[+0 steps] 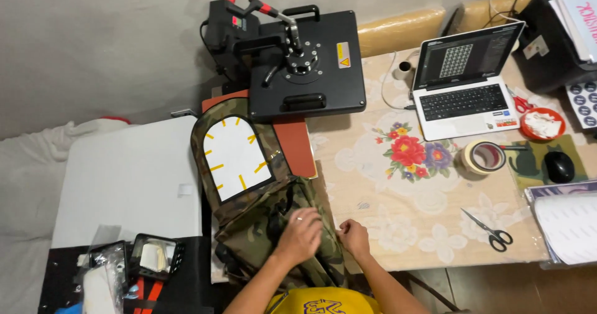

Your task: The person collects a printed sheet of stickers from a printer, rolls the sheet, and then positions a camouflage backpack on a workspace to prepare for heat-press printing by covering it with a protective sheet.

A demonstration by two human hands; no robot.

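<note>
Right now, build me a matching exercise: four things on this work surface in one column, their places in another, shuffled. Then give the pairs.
Things:
1. scissors
2. tape roll
3. white sheet
4. computer mouse

Places:
A. taped on the camouflage backpack
B. on the dark mat at the far right
C. just in front of the laptop
D. on the floral tablecloth, right of both hands

Pairs: 1-D, 2-C, 3-A, 4-B
</note>
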